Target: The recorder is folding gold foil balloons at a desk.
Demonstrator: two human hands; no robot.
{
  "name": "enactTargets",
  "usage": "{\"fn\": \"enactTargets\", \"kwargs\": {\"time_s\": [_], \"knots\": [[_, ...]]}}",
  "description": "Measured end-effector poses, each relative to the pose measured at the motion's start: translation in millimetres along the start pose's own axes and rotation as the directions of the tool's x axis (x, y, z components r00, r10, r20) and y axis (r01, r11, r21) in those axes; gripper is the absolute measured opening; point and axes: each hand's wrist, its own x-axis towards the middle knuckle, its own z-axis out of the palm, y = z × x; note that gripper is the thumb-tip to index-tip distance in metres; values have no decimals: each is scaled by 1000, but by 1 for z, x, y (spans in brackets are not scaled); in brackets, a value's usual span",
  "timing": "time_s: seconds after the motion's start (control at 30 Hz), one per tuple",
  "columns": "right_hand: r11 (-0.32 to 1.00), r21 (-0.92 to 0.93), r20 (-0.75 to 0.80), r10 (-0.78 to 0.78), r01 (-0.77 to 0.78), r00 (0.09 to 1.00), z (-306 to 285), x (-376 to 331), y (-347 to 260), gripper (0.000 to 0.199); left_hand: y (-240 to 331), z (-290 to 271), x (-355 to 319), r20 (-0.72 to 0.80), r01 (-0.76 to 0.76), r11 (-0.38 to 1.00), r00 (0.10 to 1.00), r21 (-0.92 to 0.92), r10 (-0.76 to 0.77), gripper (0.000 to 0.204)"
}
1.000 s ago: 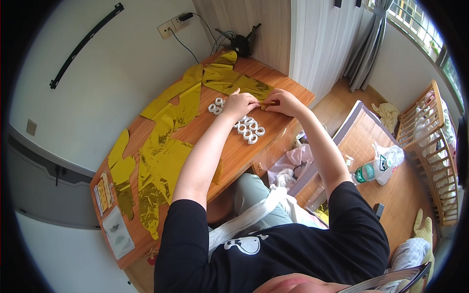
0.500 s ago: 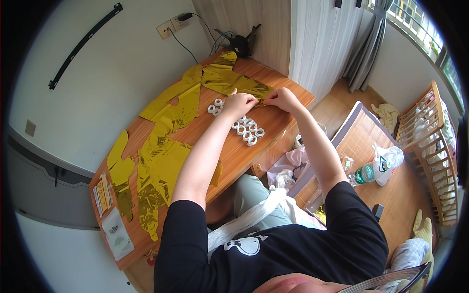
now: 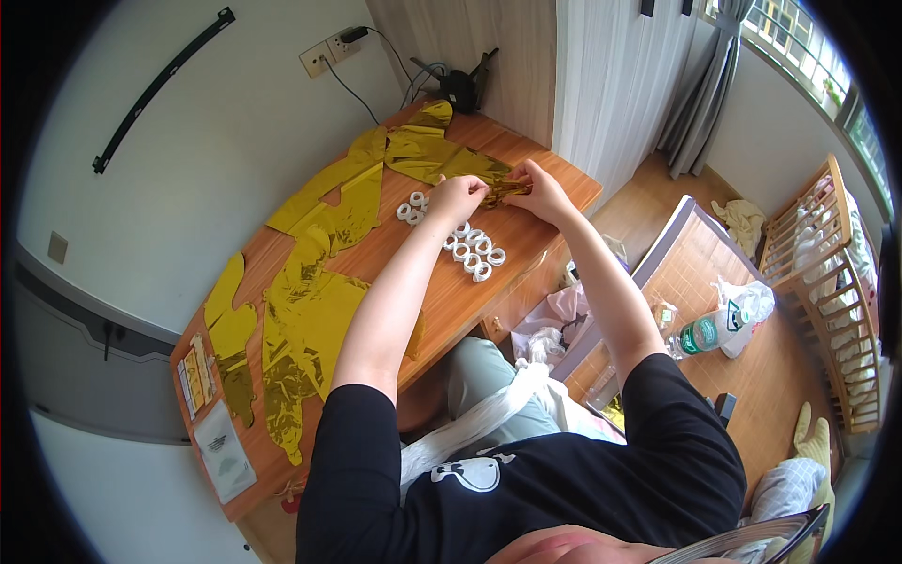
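Both hands are over the far right part of the wooden table, pinching the near right end of a gold foil piece [image 3: 437,153] that looks like a flat, uninflated foil balloon. The fingers of my left hand [image 3: 458,197] are closed on its crumpled edge. Close beside it, my right hand [image 3: 545,195] grips the same end, where the foil is bunched and partly lifted. Small white coils [image 3: 474,246], like rolls of ribbon, lie in rows below my hands. My left forearm hides some of them.
More flat gold foil pieces [image 3: 319,305] cover the left of the wooden table [image 3: 451,310]. A clear packet [image 3: 224,451] lies at its near left corner. A black router [image 3: 460,89] stands at the back. To the right are a plastic bottle [image 3: 700,336] and a wooden crib [image 3: 808,244].
The foil end between my hands has become more bunched and raised. My right hand has turned slightly, and my left hand has shifted a little.
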Motion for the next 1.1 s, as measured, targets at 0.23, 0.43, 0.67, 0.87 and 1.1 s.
{"fn": "enactTargets", "kwargs": {"time_s": [0.23, 0.43, 0.67, 0.87, 1.1], "knots": [[954, -209, 11, -217, 214, 976, 2, -5, 3, 20, 8, 3, 0, -28, -69, 986, 997, 155, 74, 22], [984, -86, 68, -148, 154, 987, -4, -1, 2, 20, 7, 3, -1, -38, -123, 980, 991, 155, 130, 23], [995, -42, 63, 93, -91, 994, -4, -2, -7, 21, 9, -2, -5, 6, -97, 987, 995, 130, 97, 24], [977, -27, 25, 212, -212, 977, -1, 2, -14, 23, 12, -5, -7, -19, -7, 991, 1000, 134, 10, 27], [963, -68, 58, 265, -261, 962, -5, 11, -9, 23, 19, -10, -6, 36, -15, 992, 999, 127, 11, 28]]}}
